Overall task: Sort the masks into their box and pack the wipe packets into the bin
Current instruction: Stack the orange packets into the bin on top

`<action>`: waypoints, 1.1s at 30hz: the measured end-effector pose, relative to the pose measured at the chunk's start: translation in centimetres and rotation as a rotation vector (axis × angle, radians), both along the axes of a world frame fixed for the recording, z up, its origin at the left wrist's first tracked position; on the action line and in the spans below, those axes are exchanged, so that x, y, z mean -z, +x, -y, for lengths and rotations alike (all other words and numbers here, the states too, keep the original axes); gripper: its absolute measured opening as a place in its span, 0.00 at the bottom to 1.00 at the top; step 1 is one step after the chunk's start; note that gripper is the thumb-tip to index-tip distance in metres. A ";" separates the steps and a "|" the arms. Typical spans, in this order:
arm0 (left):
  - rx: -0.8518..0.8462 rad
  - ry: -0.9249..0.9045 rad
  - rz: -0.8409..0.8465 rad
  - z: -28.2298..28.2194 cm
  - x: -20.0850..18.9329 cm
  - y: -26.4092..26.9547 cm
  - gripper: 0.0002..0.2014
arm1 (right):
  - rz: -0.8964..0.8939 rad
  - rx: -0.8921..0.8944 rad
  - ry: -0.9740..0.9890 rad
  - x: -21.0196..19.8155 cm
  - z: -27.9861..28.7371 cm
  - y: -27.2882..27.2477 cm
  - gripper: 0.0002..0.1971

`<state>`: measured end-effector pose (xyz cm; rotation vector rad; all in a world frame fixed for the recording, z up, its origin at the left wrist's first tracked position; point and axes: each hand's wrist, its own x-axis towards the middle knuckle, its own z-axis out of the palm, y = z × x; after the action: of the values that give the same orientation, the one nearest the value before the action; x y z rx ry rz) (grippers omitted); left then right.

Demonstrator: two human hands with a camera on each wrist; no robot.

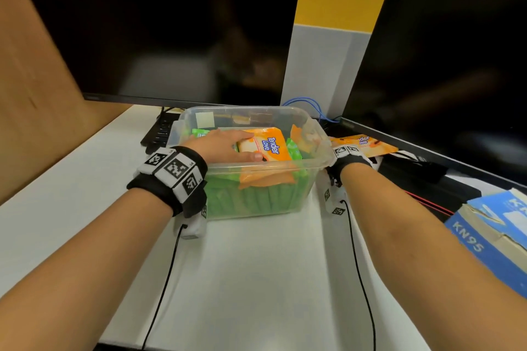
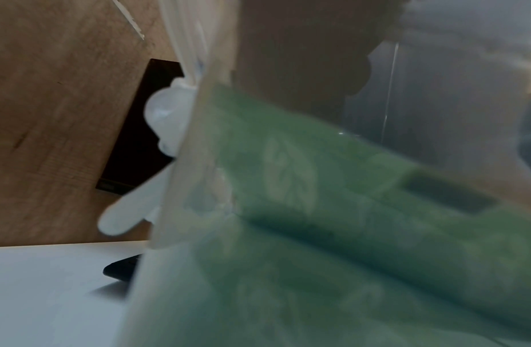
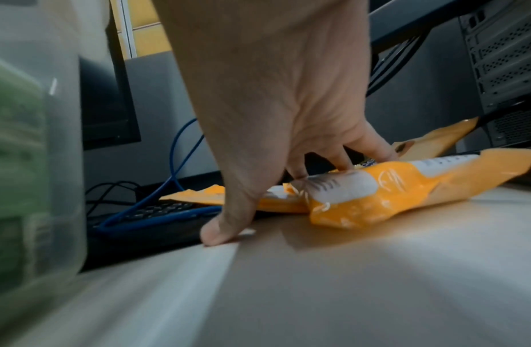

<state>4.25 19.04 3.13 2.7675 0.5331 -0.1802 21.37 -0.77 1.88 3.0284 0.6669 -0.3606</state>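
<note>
A clear plastic bin stands mid-desk, holding green wipe packets and orange ones. My left hand reaches inside it and grips an orange "Tender Love" packet, fingers over the top and thumb on the near side. My right hand is down behind the bin's right corner. Its fingertips touch a second orange packet lying on the desk, while the thumb rests on the desk apart from it. Another orange packet lies behind. A blue KN95 mask box sits at the right edge.
Two dark monitors stand behind the bin, with a black keyboard and a blue cable under them. A wooden partition closes the left side. Black and red cables run at the right.
</note>
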 end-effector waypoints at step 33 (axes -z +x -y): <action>0.005 -0.014 0.019 1.1 -1.0 -0.4 0.34 | -0.208 0.014 0.004 1.2 5.8 -1.7 0.38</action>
<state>3.90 17.90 4.15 2.7546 0.5181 -0.1574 19.63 -6.56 0.69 3.0271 0.6558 -0.6821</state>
